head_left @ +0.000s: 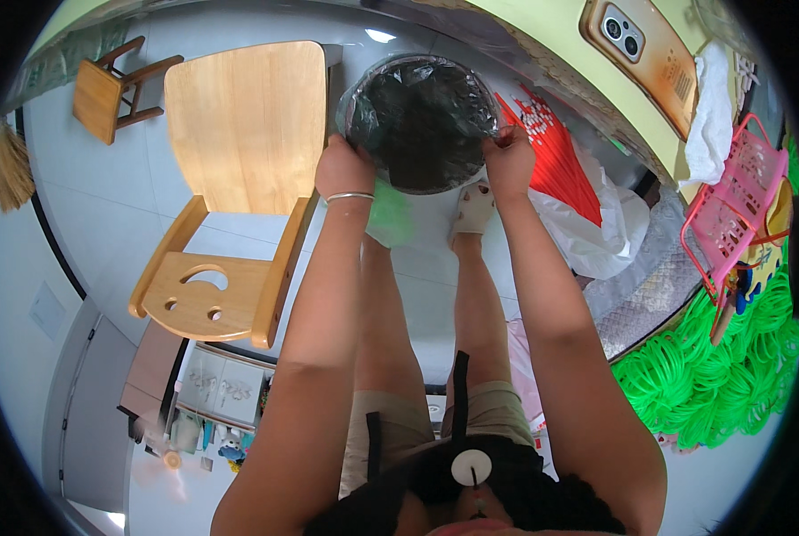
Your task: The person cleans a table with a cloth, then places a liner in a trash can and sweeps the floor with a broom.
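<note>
A round waste bin [417, 189] stands in front of me, lined with a dark, shiny plastic bag [398, 98] that folds over its rim. My left hand [346, 168], with a bangle at the wrist, is closed at the near left of the rim. On the opposite side, my right hand [509, 163] pinches the bag's edge, thumb and fingers pressed together. Under my left hand's fingers the grip is partly hidden, but it lies on the bag's edge. Inside, the bag looks dark, and I cannot make out its contents.
A wooden chair [248, 125] stands close on the left, a small stool [100, 94] beyond it. Red sticks [565, 170] in a white bag lie right of the bin. A phone [641, 54] rests on the table edge. Green coils [712, 384] and a pink rack [739, 196] are farther right.
</note>
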Motion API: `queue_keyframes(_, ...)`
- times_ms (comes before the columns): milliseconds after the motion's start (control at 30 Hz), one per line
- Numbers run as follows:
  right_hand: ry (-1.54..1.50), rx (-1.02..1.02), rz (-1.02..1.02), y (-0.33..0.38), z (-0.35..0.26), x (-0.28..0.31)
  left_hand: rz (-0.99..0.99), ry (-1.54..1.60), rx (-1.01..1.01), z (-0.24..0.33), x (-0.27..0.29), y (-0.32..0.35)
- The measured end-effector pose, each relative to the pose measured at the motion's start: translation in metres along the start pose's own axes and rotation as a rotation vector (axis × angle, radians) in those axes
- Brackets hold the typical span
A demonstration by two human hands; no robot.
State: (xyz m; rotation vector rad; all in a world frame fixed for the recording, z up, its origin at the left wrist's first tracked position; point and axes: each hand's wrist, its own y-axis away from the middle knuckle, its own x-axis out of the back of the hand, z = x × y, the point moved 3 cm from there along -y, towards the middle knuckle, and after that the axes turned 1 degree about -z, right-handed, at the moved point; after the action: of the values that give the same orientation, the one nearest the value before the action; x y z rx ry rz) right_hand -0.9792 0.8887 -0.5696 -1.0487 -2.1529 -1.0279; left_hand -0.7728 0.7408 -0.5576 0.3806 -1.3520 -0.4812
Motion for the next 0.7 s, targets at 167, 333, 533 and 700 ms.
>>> queue_keyframes(167,0.056,-0.008,0.014,-0.003,0.002,-0.002,-0.019,0.085,0.033,-0.004,-0.001,0.006)
queue_keyframes(333,-0.188,-0.115,0.009,-0.002,0.014,0.000,-0.031,0.179,0.022,-0.002,-0.002,0.016)
queue_keyframes(533,-0.877,-0.533,-0.185,0.022,0.014,0.002,-0.327,0.960,0.326,-0.051,-0.033,0.023)
queue_keyframes(700,-1.310,-0.769,-0.284,0.038,0.021,0.014,-0.723,1.737,0.692,-0.032,-0.031,0.054)
